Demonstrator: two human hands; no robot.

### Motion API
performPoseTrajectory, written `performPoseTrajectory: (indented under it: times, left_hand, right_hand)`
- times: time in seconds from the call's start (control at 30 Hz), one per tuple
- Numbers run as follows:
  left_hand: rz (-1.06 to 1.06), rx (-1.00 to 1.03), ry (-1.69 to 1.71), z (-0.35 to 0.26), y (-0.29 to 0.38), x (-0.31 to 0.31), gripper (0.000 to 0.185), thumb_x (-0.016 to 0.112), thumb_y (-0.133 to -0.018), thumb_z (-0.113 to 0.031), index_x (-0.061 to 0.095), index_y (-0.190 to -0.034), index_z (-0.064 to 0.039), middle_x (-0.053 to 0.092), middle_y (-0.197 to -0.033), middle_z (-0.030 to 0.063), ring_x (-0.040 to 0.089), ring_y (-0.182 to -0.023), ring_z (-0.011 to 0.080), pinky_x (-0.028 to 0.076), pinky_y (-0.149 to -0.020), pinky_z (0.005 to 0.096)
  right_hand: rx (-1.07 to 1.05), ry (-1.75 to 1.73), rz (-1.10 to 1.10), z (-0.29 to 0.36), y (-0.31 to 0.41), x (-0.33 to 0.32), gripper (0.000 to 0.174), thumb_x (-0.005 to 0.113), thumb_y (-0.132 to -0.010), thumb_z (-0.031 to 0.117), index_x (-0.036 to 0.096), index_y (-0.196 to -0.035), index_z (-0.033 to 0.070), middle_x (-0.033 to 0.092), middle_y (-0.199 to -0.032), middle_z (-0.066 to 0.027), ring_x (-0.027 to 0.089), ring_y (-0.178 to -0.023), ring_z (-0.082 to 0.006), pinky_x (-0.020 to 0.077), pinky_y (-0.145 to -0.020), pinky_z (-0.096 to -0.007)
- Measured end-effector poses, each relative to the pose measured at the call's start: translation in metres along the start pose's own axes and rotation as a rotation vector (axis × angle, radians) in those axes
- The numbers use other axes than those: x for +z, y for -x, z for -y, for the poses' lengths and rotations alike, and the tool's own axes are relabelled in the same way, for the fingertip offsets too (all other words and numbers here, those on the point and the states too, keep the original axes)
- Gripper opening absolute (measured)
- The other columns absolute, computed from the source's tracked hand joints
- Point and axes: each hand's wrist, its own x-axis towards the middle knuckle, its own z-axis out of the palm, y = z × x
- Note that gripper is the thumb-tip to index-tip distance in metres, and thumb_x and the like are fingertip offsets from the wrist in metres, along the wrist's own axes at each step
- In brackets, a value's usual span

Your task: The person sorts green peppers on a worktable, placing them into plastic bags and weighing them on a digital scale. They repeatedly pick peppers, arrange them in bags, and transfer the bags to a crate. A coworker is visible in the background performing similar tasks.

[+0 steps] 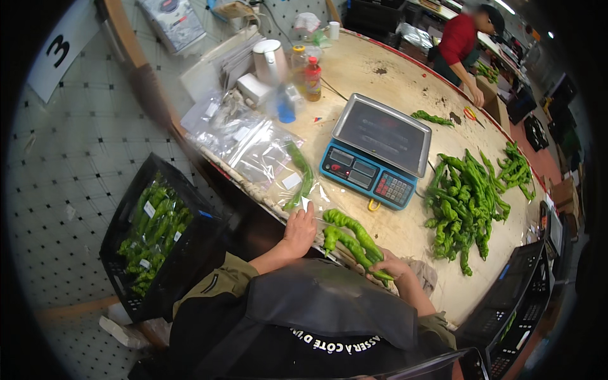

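Note:
My left hand (300,232) rests at the near edge of a clear plastic bag (271,191), its fingertips touching the film; whether they pinch it is unclear. One long green pepper (305,173) shows through this bag, which carries a white label (291,181). In my right hand (392,266) are two curled green peppers (354,225), gripped at their lower ends and pointing toward the left hand. Beyond the bag, a blue digital scale (365,173) with a bare metal pan (384,135) stands on the table. A large heap of green peppers (463,199) lies right of the scale.
Left of the table, a black crate (164,251) holds bagged peppers. A kettle (270,61), bottles (313,80) and more plastic bags (232,130) crowd the table's left end. Orange-handled scissors (471,114) lie at the far edge, near a person in red (458,40). Black crates (503,304) stand at right.

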Motion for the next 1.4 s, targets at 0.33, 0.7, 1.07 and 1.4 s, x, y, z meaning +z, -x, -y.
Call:
performPoseTrajectory:
  times: [0.33,0.7,1.07,1.4]
  left_hand:
    - [0.031,0.028,0.146,-0.017,0.002,-0.009,0.068,0.058,-0.078,-0.008,0.041,-0.143,0.003,0.023,-0.159,0.0229,0.062,-0.052,0.0184,0.052,-0.046,0.0338]
    - [0.046,0.026,0.217,-0.012,0.002,-0.03,0.079,0.058,-0.076,-0.005,0.03,-0.149,0.005,0.018,-0.161,0.0209,0.065,-0.054,0.0218,0.053,-0.048,0.036]
    - [-0.002,0.12,0.552,-0.015,0.003,-0.026,0.099,0.062,-0.065,0.002,0.017,-0.154,-0.002,0.016,-0.162,0.0154,0.066,-0.064,0.0354,0.052,-0.049,0.0392]
    - [-0.111,0.104,0.63,-0.013,0.011,-0.032,0.095,0.053,-0.067,0.007,0.018,-0.154,-0.002,0.026,-0.16,0.014,0.066,-0.067,0.0329,0.051,-0.048,0.0354]
  right_hand:
    - [-0.171,0.151,-0.268,-0.014,-0.04,0.026,0.094,0.063,-0.07,-0.019,0.026,-0.153,0.006,0.05,-0.138,-0.0114,0.056,-0.119,-0.0241,0.0518,-0.092,-0.0347]
    - [-0.145,0.272,-0.256,0.017,-0.119,0.036,0.088,0.071,-0.067,-0.012,0.036,-0.147,0.002,0.057,-0.124,-0.008,0.056,-0.111,-0.02,0.0506,-0.091,-0.0312]
    - [-0.476,0.563,-0.173,0.043,-0.185,0.076,0.078,0.074,-0.07,-0.001,0.045,-0.142,0.002,0.059,-0.126,-0.01,0.055,-0.114,-0.0204,0.0474,-0.094,-0.0332]
    - [-0.097,0.415,-0.272,0.026,-0.269,0.098,0.089,0.074,-0.08,0.002,0.022,-0.153,0.003,0.06,-0.123,-0.018,0.067,-0.094,-0.0242,0.0567,-0.078,-0.0332]
